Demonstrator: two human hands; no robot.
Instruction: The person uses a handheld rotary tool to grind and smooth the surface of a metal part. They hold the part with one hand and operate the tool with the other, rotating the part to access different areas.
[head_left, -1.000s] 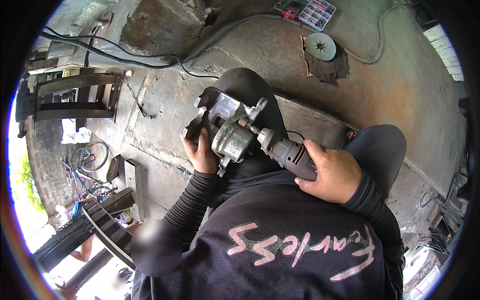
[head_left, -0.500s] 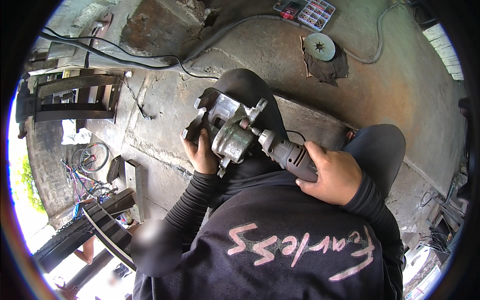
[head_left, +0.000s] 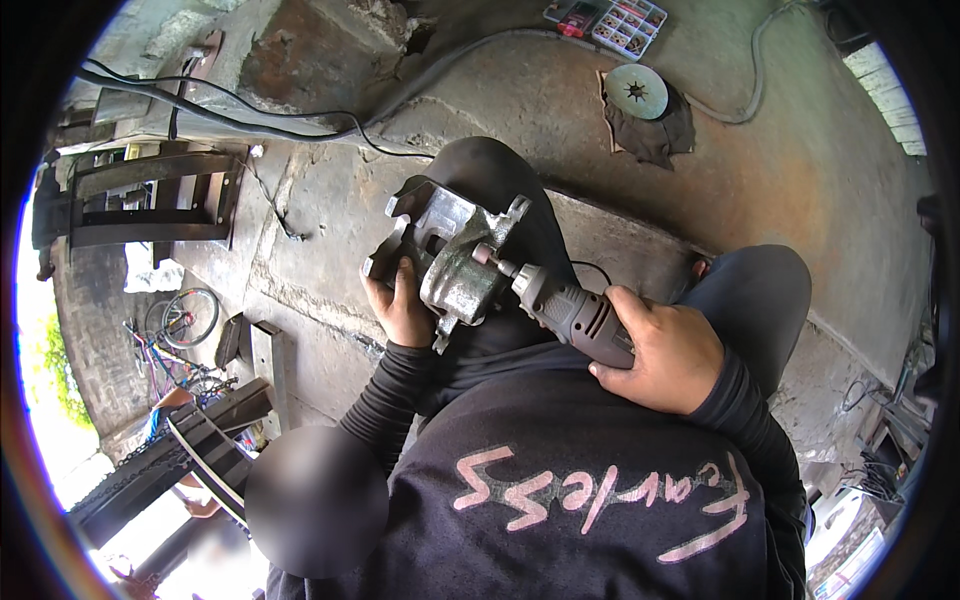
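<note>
Sitting over the person's black-clad left leg, a silver-grey metal casting with a rounded cylinder and forked arms is tilted in the grasp of the left hand; whether it also rests on the leg is hard to tell. The left fingers are closed around its lower left side, two of them showing and the others hidden by the metal. At the cylinder's upper right edge stands a small pinkish abrasive tip, either touching the surface or just off it. The tip is fitted to a dark grey handheld rotary tool, whose rear body the right hand wraps firmly, the fingers curled well in.

The work on the metal looks under way rather than finished. The broad upper face of the casting shines fairly bright, while the cylinder is duller, with a mottled, greenish-grey skin, so most of that side seems left to treat. How much the tip has already cleaned cannot be judged at this scale.

Farther out, on the stained concrete floor, a pale round disc with a star-shaped hole lies on a dark crumpled cloth, near a clear compartment box of small parts.
</note>
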